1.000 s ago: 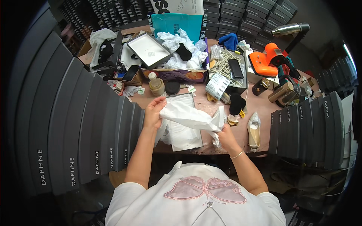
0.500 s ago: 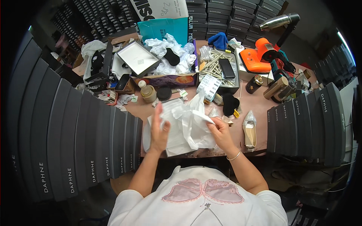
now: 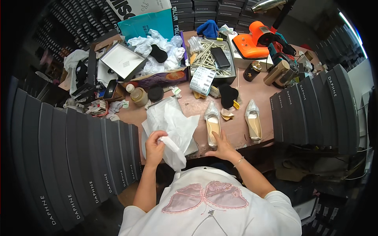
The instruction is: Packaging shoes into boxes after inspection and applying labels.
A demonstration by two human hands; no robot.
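Note:
My left hand (image 3: 154, 150) is closed in a pinch on the edge of white tissue paper (image 3: 173, 122). This sheet spreads over a shallow grey shoe box part (image 3: 192, 147), and one corner hangs past the table's front edge. On the right, a flat pointed shoe (image 3: 213, 126) with a pale insole and a silvery wrapped toe lies toe away from me. My right hand (image 3: 224, 148) is at its heel with fingers spread; whether they touch it, I cannot tell. A second matching shoe (image 3: 254, 122) lies farther right.
Stacked dark shoe boxes wall in the table on the left (image 3: 90, 157) and right (image 3: 311, 110). Behind are a carton of crumpled paper (image 3: 165, 76), a box of sticks with a phone (image 3: 219, 58), an orange device (image 3: 246, 45), a bottle (image 3: 138, 95) and a black pad (image 3: 228, 95).
The tissue has passed from my right hand to my left and swung left. My right hand has opened beside a shoe that was not visible before. The whole view has shifted.

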